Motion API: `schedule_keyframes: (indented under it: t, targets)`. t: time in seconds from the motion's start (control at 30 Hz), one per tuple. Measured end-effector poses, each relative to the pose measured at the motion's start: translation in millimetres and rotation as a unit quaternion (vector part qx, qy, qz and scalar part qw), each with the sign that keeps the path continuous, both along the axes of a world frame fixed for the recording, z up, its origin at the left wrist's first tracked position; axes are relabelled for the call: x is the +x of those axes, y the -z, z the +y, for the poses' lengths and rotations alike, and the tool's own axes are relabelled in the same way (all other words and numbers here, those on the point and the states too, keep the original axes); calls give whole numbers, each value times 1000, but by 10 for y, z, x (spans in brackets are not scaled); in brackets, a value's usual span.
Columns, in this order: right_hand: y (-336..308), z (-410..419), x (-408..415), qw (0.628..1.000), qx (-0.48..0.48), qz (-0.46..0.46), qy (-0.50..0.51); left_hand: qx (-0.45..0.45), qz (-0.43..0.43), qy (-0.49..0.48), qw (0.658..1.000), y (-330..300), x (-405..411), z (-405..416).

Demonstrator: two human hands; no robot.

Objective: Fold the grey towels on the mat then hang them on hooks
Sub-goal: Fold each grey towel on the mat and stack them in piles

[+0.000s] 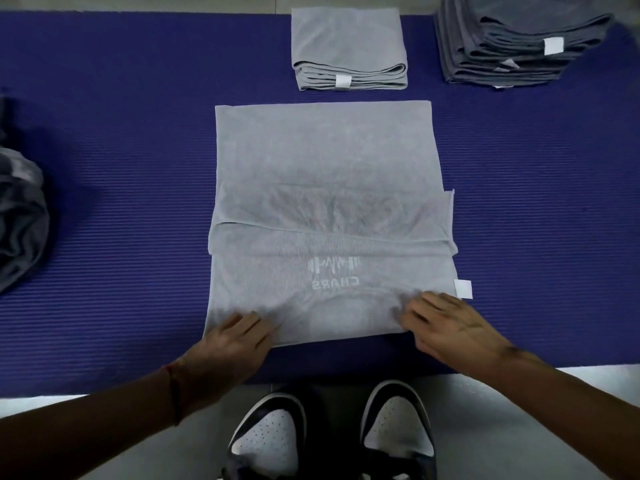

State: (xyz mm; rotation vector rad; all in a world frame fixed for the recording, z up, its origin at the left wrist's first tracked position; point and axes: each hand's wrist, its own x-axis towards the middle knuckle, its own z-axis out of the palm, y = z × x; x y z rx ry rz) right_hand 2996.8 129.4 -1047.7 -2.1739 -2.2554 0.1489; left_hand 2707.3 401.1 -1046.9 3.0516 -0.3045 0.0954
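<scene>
**One towel under our hands, three groups around it**

We count one light grey towel (pixel 325 209) spread on the mat (pixel 121 202), partly folded, with a pale logo and a white tag (pixel 463 289) at its right edge. Both our hands lie on its near edge: the left hand (pixel 235 336) at the near left corner, the right hand (pixel 446 327) near the right corner, fingers fairly straight and flat on the cloth, which bunches slightly beneath them. Beyond it sits one folded towel (pixel 348 46), apart from the spread one. At far right we see a stack (pixel 512 43) of darker folded towels; its layers are too blurred to count. A crumpled dark pile (pixel 20 216) lies at the left edge. Two shoes (pixel 332 434) show below the mat.
</scene>
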Motion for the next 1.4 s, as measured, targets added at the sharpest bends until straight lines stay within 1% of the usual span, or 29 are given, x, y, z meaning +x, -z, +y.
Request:
schedule_keyframes:
  t: [0.1, 0.17, 0.3, 0.33, 0.37, 0.4, 0.47, 0.5, 0.53, 0.57, 0.63, 0.7, 0.83, 0.9, 0.93, 1.0, 1.03, 1.1, 1.17, 1.2, 1.23, 1.3, 1.4]
  targets:
    - [45, -52, -22, 999, -6, 44, 17, -81, 42, -11, 996, -66, -26, 87]
    - [39, -124, -20, 998, -28, 61, -8, -106, 77, 3, 991, -94, -51, 131]
    - [-86, -94, 51, 993, -65, 90, -27, -72, 162, 54, 983, -99, 15, 248]
    - [-141, -31, 90, 994, -62, 89, -23, -66, 178, 47, 981, -139, 75, 291]
    - [-185, 33, 154, 995, -51, 87, -9, -80, 176, 26, 981, -165, 150, 356]
    - [-244, 118, 236, 995, -31, 93, 20, -108, 160, -12, 981, -212, 261, 436]
    - [-297, 321, 495, 987, 39, 111, 111, -152, 75, -106, 980, -267, 572, 721]
    - [-280, 438, 664, 978, 69, 109, 163, -146, 35, -149, 977, -227, 735, 933]
    - [-244, 563, 840, 968, 79, 97, 216, -120, 10, -186, 975, -181, 899, 1153]
    - [-189, 689, 1006, 957, 67, 83, 268, -91, 6, -223, 971, -115, 1040, 1364]
    - [-70, 874, 1247, 934, 10, 82, 347, -65, 46, -283, 956, 6, 1218, 1654]
    - [19, 960, 1348, 916, -19, 107, 386, -74, 79, -291, 950, 84, 1259, 1747]
    - [-42, 917, 1345, 887, 18, 178, 425, -112, 131, -329, 928, -7, 1253, 1760]
    - [-154, 820, 1314, 878, 24, 228, 421, -124, 123, -343, 923, -92, 1167, 1744]
    - [-227, 768, 1285, 878, 27, 248, 409, -135, 97, -348, 923, -163, 1087, 1694]
    - [-387, 624, 1209, 876, 36, 284, 387, -180, 52, -340, 922, -321, 867, 1514]
    - [-484, 541, 1144, 876, 34, 303, 373, -204, 45, -322, 923, -398, 732, 1393]
    - [-633, 339, 982, 883, 7, 319, 344, -238, 54, -274, 930, -509, 425, 1142]
    - [-690, 110, 807, 890, -36, 324, 319, -238, 84, -232, 939, -508, 94, 925]
    - [-690, 0, 719, 891, -50, 328, 308, -224, 102, -217, 945, -470, -53, 842]
    - [-665, -106, 639, 895, -57, 328, 298, -201, 118, -203, 951, -399, -194, 780]
    - [-520, -311, 509, 917, -73, 303, 249, -150, 142, -168, 964, -233, -410, 683]
    - [-235, -553, 360, 958, -77, 220, 164, -134, 156, -145, 968, -127, -511, 591]
